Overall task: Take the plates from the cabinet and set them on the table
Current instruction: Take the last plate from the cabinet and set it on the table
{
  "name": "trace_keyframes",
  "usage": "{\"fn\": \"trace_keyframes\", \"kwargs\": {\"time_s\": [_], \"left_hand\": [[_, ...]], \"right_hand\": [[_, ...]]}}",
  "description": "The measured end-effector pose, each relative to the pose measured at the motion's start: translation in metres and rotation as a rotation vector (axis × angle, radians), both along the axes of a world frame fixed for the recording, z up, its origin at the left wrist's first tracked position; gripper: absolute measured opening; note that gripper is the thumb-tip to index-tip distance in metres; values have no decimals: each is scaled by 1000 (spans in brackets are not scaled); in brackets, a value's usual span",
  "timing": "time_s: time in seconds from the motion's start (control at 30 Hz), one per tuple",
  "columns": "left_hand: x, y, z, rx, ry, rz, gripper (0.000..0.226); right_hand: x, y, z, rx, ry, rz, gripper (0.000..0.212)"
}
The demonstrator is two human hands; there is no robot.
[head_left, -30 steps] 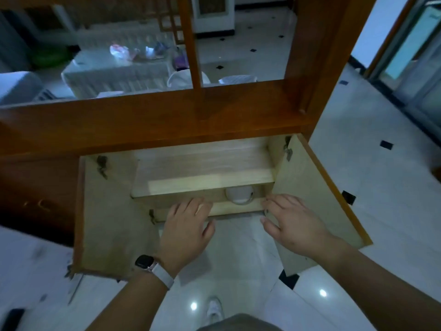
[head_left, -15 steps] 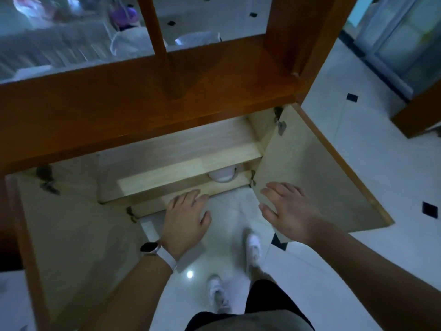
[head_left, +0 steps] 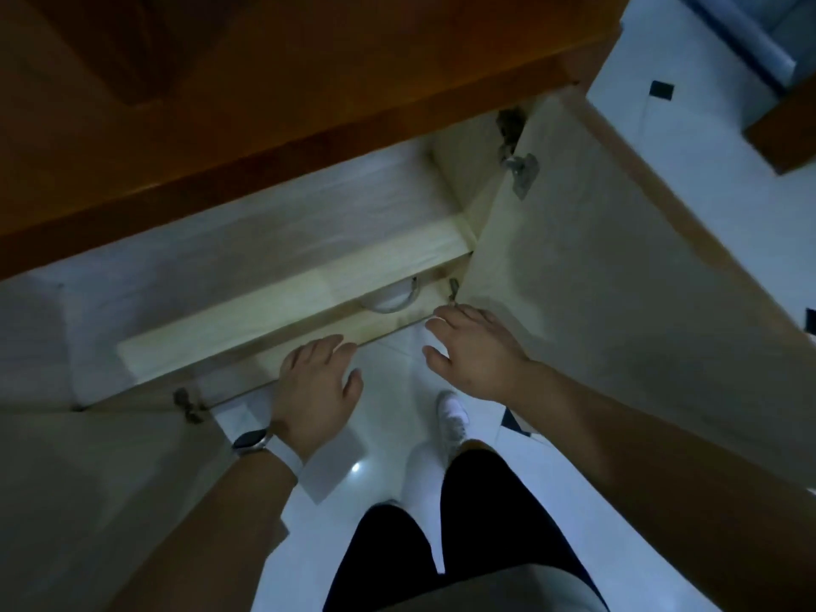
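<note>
The low wooden cabinet [head_left: 282,112] stands with both doors swung wide. A pale shelf [head_left: 309,284] crosses its inside. Under that shelf, on the cabinet floor, shows the rim of white plates [head_left: 393,298]; most of them is hidden by the shelf. My left hand [head_left: 315,384], with a watch on the wrist, hovers open at the cabinet's bottom front edge, left of the plates. My right hand [head_left: 474,351] is open too, fingers spread, just right of the plates and beside the right door's lower hinge. Neither hand touches the plates.
The right door [head_left: 618,302] juts out beside my right arm, the left door [head_left: 110,501] beside my left arm. White tiled floor [head_left: 388,382] lies between them, with my legs and white shoe [head_left: 452,417] on it. A brown furniture piece [head_left: 786,125] sits at far right.
My view has dropped lower and nearer to the cabinet; the glass top and the room behind it have left the frame. Both hands have edged toward the cabinet's lower opening.
</note>
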State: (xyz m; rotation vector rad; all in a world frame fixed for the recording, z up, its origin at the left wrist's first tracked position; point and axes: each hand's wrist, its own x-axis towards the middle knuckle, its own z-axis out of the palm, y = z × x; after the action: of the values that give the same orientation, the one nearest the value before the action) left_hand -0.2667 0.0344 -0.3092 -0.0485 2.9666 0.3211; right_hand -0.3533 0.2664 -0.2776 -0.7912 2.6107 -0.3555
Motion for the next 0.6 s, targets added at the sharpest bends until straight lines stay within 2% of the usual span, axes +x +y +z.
{"fn": "trace_keyframes", "kwargs": {"time_s": [0.2, 0.37, 0.6], "left_hand": [[-46, -11, -115, -8, 34, 6, 48], [-74, -25, -229, -34, 65, -15, 47], [-113, -40, -358, -19, 119, 24, 42]], "right_hand": [[-36, -24, -119, -96, 42, -84, 53], [-62, -35, -237, -87, 54, -96, 54], [-114, -41, -361, -76, 113, -95, 46]]}}
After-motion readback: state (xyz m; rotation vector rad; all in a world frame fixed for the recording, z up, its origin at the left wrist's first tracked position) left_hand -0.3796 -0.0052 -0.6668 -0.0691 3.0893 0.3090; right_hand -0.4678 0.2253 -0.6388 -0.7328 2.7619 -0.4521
